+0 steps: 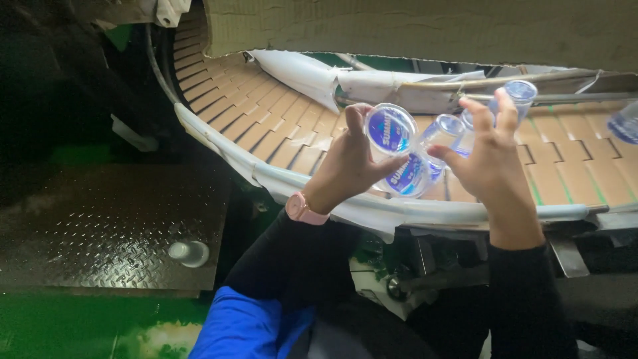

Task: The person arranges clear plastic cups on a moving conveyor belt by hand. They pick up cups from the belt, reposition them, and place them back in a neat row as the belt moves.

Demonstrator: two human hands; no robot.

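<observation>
Left hand (349, 163): closed around two sealed clear cups (392, 129), blue lids facing the camera, one above the other, held over the near edge of the conveyor (266, 119). Right hand (488, 156): fingers wrapped round further cups (445, 133), one poking up past the fingertips. Pink watch (302, 209) on the left wrist; black sleeves. Belt of tan slats, curving, with pale guide rail (279, 179). One more cup (625, 123) on the belt at far right. A stray cup (189, 252) lies on the dark tread plate (100, 219) below.

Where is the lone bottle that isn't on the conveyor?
In the head view, the lone bottle lies on its side on the dark metal floor plate, lower left, below the conveyor and apart from both hands.
</observation>
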